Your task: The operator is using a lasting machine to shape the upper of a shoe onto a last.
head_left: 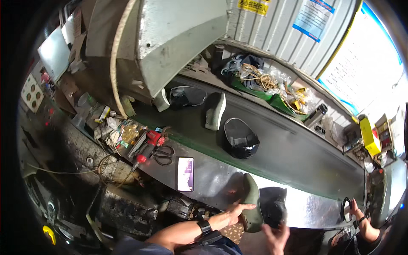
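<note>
At the near edge of the metal ledge, my left hand [233,213] grips a grey-green shoe last [251,199] that stands on end. Its index finger lies across the last's side. Right beside the last is a black shoe upper [273,205], its outline smeared by motion. Just below that upper, my right hand [277,239] shows spread fingers, somewhat blurred, with nothing visible in them. On the dark conveyor belt [297,153] beyond are another black upper [241,138], a pale shoe last [216,111] and a further black upper [188,96].
A phone [185,174], scissors [163,155] and a red tool [154,138] lie left on the ledge. A large metal hood [178,38] covers the belt's far left. At right, a co-worker's hand [355,208] holds a black item. A green tray [280,102] of scraps sits behind.
</note>
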{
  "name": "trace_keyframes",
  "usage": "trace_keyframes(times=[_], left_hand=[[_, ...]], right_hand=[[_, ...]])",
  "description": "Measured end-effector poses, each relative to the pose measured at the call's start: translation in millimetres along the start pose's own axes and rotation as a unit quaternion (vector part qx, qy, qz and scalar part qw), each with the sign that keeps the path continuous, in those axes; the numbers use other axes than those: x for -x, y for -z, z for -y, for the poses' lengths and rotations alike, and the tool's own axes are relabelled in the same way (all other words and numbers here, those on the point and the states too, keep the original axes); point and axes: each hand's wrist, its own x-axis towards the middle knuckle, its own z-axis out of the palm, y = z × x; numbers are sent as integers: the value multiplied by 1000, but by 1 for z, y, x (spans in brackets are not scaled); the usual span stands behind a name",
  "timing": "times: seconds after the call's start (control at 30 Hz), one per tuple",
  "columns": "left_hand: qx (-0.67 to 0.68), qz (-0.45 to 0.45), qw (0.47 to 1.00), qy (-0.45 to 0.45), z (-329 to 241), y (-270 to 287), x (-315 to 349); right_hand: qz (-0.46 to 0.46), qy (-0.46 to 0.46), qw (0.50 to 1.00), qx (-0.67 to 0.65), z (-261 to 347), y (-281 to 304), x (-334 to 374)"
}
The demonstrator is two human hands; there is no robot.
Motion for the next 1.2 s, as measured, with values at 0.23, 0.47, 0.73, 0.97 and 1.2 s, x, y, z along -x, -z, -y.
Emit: trace_keyframes(times=[0.23, 0.47, 0.73, 0.97, 1.2], left_hand=[[-356, -167, 919, -35, -11, -17, -23], [-734, -364, 405, -407, -249, 112, -15], [-778, -460, 387, -183, -360, 223, 29], [-784, -420, 380, -253, -311, 216, 57], [-757, -463, 377, -266, -336, 222, 58]], right_hand=[[-149, -119, 856, -481, -41, 77, 9], [-155, -188, 835, -493, -77, 80, 26], [-200, -195, 843, -459, -49, 54, 25], [-185, -184, 859, -440, -49, 46, 7], [-165, -209, 871, -413, -43, 40, -8]])
